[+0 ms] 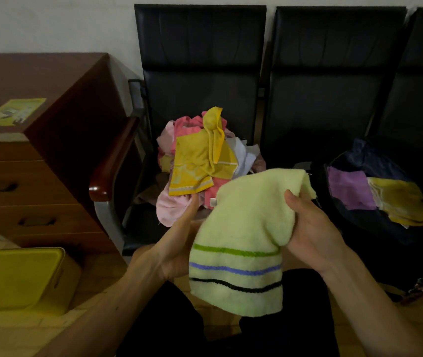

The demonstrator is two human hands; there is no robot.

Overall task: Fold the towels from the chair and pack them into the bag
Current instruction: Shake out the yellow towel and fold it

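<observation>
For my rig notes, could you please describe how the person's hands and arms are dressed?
Both the left hand and the right hand are bare: no gloves, rings, watch or bracelets visible. Both forearms are uncovered, with no sleeves in view.

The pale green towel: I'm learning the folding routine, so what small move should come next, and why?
Probably bring its striped end up to the top edge to halve it. The pale green towel hangs loosely between the left hand and right hand, not yet compact like the folded purple towel in the bag.
</observation>
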